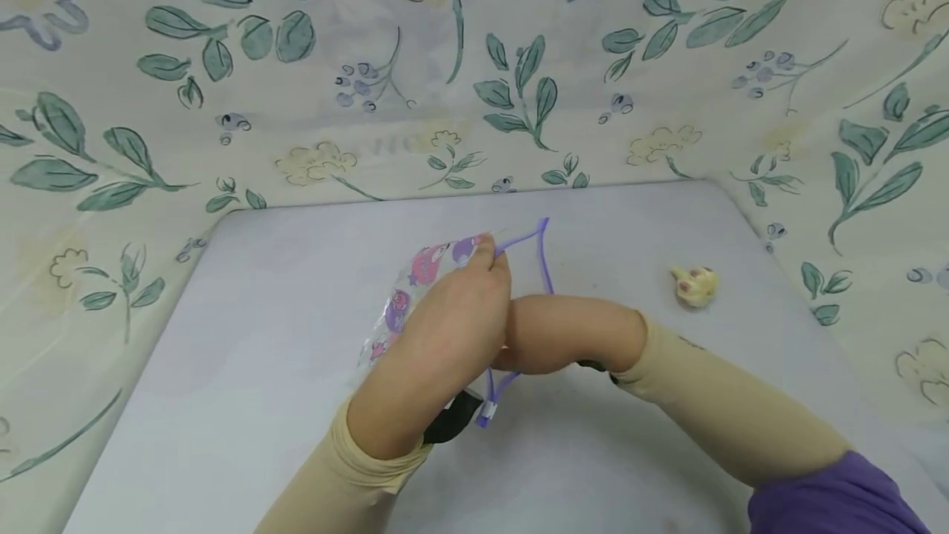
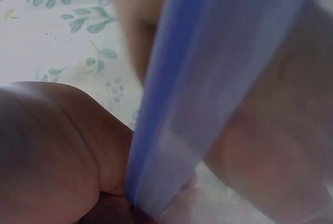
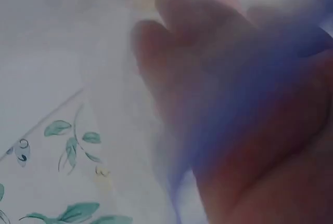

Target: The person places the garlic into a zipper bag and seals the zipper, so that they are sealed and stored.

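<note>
A clear plastic zip pouch [image 1: 396, 311] with pink and purple cartoon prints hangs over the table's middle. My left hand [image 1: 452, 320] pinches its mouth, where the purple zip strip [image 2: 161, 89] runs past the thumb. The strip spreads into a loop, with a small slider [image 1: 486, 413] at its near end. My right hand [image 1: 571, 332] reaches through that loop. In the right wrist view its fingers [image 3: 171, 42] sit behind the blurred strip, beside a pale yellowish blur. I cannot tell whether they hold anything.
A pale yellow garlic bulb [image 1: 694, 285] with brownish spots lies on the white table [image 1: 259, 336], right of my hands. Floral cloth [image 1: 474, 130] rises behind the table's back edge and along its sides.
</note>
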### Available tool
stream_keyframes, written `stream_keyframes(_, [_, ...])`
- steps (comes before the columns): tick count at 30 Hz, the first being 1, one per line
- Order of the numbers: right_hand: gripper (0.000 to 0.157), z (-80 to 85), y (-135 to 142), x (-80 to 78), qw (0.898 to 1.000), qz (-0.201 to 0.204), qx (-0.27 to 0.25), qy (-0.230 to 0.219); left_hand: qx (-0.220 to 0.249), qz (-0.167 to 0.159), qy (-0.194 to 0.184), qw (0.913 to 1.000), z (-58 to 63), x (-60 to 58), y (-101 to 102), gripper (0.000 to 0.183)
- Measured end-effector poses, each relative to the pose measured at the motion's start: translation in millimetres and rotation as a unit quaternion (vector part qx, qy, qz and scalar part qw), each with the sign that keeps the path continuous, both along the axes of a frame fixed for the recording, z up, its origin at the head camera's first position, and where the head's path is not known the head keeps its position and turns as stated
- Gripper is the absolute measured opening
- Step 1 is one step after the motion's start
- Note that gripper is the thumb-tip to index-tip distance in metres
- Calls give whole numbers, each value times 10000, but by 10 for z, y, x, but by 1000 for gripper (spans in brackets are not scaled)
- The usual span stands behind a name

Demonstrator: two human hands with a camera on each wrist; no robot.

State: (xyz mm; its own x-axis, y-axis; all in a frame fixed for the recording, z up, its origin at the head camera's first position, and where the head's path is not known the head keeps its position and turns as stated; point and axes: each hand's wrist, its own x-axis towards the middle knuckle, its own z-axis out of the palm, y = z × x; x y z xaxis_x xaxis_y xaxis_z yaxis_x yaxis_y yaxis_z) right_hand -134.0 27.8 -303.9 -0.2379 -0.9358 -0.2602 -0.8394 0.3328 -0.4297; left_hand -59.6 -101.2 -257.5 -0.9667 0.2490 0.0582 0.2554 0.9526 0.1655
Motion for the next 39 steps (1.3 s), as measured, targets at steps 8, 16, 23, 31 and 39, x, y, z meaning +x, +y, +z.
stream_keyframes(8, [65, 202, 881, 59, 9947, -541, -523, -704, -60, 168, -199, 9996, -5, -12, 23, 61])
stream_keyframes(16, [84, -129, 1696, -193, 9670, -2491, -481, -232, -19, 27, 4, 10000, -24, 3, 7, 52])
stream_keyframes(23, [108, -464, 2176, -522, 9077, -4188, 29, 246, -60, 122, -15, 9999, -23, -2, -3, 53])
stream_keyframes(31, [132, -826, 2402, -593, 8735, -4859, 211, 182, -99, 58, 67, 9999, -29, -12, -12, 52])
stream_keyframes(39, [135, -1003, 2387, -679, 8764, -4814, -78, 30, -101, 72, -18, 9999, -19, -9, -11, 51])
